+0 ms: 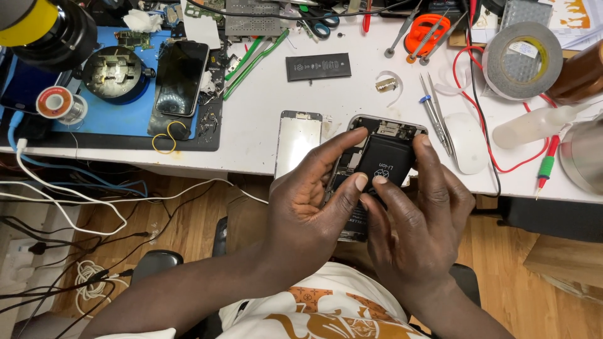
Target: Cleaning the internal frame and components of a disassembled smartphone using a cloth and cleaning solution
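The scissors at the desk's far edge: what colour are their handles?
The scissors' handles are blue; the head view shows them best.

Two hands are showing, left hand (pixel 308 207) and right hand (pixel 418 220); two black batteries are lying in view, one in the opened phone (pixel 383 164), one loose (pixel 318 66) farther off; two phones are showing, the opened phone body (pixel 386 130) and an intact phone (pixel 181 78) at the far left; one detached screen panel (pixel 297 142); one tape roll (pixel 522 59); one solder spool (pixel 55 103); one pair of scissors (pixel 321 25).
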